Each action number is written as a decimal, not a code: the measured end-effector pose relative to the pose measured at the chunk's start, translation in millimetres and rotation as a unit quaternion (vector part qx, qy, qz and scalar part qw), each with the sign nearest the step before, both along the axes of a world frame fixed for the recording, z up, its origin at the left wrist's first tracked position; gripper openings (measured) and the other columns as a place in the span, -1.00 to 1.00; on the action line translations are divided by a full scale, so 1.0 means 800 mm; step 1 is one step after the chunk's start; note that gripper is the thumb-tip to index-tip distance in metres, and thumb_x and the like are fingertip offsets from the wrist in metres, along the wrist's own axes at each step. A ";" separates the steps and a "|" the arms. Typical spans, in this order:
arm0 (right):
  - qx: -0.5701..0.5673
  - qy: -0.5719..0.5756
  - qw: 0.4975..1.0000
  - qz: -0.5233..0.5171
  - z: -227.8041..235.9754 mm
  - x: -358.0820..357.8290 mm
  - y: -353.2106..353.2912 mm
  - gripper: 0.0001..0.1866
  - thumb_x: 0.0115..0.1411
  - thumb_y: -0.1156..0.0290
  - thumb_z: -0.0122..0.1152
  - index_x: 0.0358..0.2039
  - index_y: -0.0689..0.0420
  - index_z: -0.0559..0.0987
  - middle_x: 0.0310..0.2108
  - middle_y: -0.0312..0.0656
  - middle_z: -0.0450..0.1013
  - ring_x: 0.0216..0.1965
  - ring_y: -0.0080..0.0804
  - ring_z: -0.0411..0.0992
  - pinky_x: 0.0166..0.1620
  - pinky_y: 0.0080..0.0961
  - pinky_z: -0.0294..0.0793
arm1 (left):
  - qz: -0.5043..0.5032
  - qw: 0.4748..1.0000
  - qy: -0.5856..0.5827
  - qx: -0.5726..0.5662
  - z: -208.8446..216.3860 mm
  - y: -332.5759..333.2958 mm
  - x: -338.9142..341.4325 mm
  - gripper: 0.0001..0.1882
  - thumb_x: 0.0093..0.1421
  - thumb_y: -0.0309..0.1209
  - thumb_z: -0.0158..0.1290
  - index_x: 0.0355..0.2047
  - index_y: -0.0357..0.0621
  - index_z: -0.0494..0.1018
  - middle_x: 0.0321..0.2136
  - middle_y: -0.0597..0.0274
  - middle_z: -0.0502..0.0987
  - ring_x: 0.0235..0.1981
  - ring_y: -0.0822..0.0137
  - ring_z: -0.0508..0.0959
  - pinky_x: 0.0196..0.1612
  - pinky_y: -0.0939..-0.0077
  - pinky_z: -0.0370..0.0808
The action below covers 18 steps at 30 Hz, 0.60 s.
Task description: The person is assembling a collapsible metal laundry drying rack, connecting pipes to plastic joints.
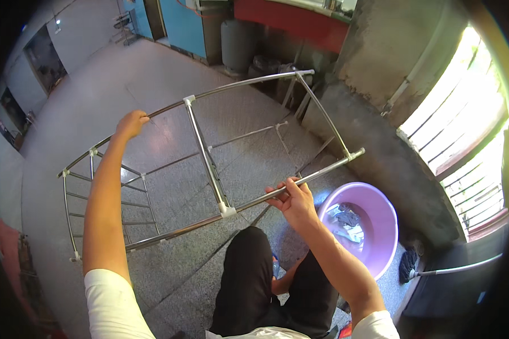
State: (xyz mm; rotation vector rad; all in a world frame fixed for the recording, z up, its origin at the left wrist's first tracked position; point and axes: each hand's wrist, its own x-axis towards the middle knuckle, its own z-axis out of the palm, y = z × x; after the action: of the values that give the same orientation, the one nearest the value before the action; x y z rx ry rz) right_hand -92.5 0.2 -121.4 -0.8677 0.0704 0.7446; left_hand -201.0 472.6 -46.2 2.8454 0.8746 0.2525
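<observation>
A metal clothes-drying rack (206, 155) of shiny steel tubes with white plastic joints stands on the grey floor in front of me. My left hand (131, 123) grips its far top rail, arm stretched out. My right hand (293, 199) is closed around the near top rail, right of the white centre joint (227, 211). A middle crossbar links the two rails. The rack's lower bars and side ladder show at the left.
A purple plastic basin (379, 214) holding wet cloth in water sits on the floor at my right. A mop (413, 270) lies beside it. A concrete ledge and barred window run along the right. A grey gas cylinder (236, 42) and blue doors stand at the back.
</observation>
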 end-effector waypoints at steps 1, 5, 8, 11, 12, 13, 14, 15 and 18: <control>-0.004 0.009 1.000 0.003 -0.004 0.007 0.009 -0.86 0.29 0.42 -0.10 -0.20 0.12 0.20 -0.33 -0.14 0.33 -0.24 -0.04 0.50 -0.22 -0.08 0.59 | 0.005 1.000 -0.003 -0.002 -0.009 0.006 0.003 -0.72 0.14 -0.21 0.01 -0.29 -0.14 0.53 -0.37 -0.04 0.55 -0.28 -0.01 0.54 -0.22 0.20 0.43; -0.034 0.041 0.999 0.002 -0.028 0.024 0.032 -0.88 0.31 0.41 -0.12 -0.20 0.14 0.22 -0.34 -0.14 0.34 -0.22 -0.02 0.49 -0.16 0.00 0.56 | 0.018 0.999 0.030 -0.026 -0.050 0.026 0.007 -0.72 0.14 -0.21 0.01 -0.30 -0.15 0.53 -0.38 -0.04 0.55 -0.29 -0.02 0.54 -0.25 0.19 0.42; -0.053 0.071 0.996 0.005 -0.035 0.032 0.036 -0.86 0.30 0.43 -0.12 -0.19 0.15 0.20 -0.32 -0.13 0.31 -0.22 -0.04 0.49 -0.18 -0.03 0.57 | 0.008 1.000 -0.001 -0.010 -0.071 0.032 0.014 -0.71 0.13 -0.21 0.02 -0.30 -0.16 0.53 -0.40 -0.06 0.54 -0.29 -0.03 0.53 -0.25 0.17 0.41; -0.058 0.096 0.994 0.014 -0.038 0.036 0.035 -0.84 0.28 0.43 -0.12 -0.18 0.16 0.18 -0.29 -0.12 0.28 -0.23 -0.05 0.48 -0.21 -0.07 0.59 | 0.014 1.000 0.021 0.008 -0.085 0.026 0.024 -0.73 0.13 -0.24 0.03 -0.29 -0.16 0.53 -0.40 -0.08 0.53 -0.29 -0.03 0.53 -0.25 0.15 0.41; -0.060 0.105 0.993 0.015 -0.037 0.037 0.036 -0.84 0.28 0.43 -0.11 -0.18 0.16 0.19 -0.29 -0.12 0.28 -0.23 -0.05 0.48 -0.20 -0.07 0.59 | 0.016 1.000 0.025 0.010 -0.085 0.024 0.023 -0.73 0.13 -0.24 0.03 -0.29 -0.16 0.53 -0.40 -0.08 0.53 -0.29 -0.03 0.53 -0.25 0.15 0.41; -0.061 0.107 0.992 0.014 -0.037 0.036 0.034 -0.84 0.28 0.43 -0.11 -0.18 0.16 0.19 -0.29 -0.12 0.28 -0.23 -0.05 0.48 -0.20 -0.07 0.59 | 0.036 0.998 0.045 -0.004 -0.085 0.014 0.025 -0.72 0.12 -0.26 0.03 -0.24 -0.16 0.52 -0.35 -0.10 0.53 -0.26 -0.04 0.53 -0.21 0.17 0.42; -0.067 0.105 0.992 0.014 -0.036 0.035 0.034 -0.83 0.29 0.42 -0.11 -0.18 0.16 0.19 -0.29 -0.12 0.27 -0.23 -0.06 0.48 -0.21 -0.08 0.59 | 0.057 0.996 0.065 -0.016 -0.082 0.004 0.024 -0.70 0.12 -0.28 0.04 -0.18 -0.16 0.51 -0.31 -0.11 0.53 -0.23 -0.04 0.53 -0.16 0.19 0.43; -0.070 0.104 0.992 0.016 -0.035 0.032 0.036 -0.83 0.29 0.41 -0.11 -0.18 0.16 0.19 -0.28 -0.12 0.27 -0.23 -0.08 0.48 -0.21 -0.10 0.59 | 0.059 0.996 0.068 -0.015 -0.076 -0.004 0.019 -0.70 0.12 -0.28 0.04 -0.18 -0.16 0.51 -0.31 -0.11 0.53 -0.23 -0.04 0.53 -0.16 0.19 0.43; -0.054 0.082 0.995 0.036 -0.033 0.021 0.042 -0.80 0.31 0.37 -0.12 -0.15 0.18 0.18 -0.26 -0.10 0.28 -0.23 -0.12 0.47 -0.23 -0.12 0.60 | 0.038 0.981 -0.177 -0.070 -0.045 -0.048 -0.011 -0.63 0.13 -0.37 0.03 -0.07 -0.27 0.44 -0.18 -0.02 0.53 -0.12 0.08 0.52 -0.03 0.32 0.41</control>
State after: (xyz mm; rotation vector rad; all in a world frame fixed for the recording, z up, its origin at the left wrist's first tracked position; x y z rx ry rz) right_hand -75.4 34.0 -147.8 -0.9141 0.2274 0.8859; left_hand -209.5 433.9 -82.0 2.5295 0.8847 0.6566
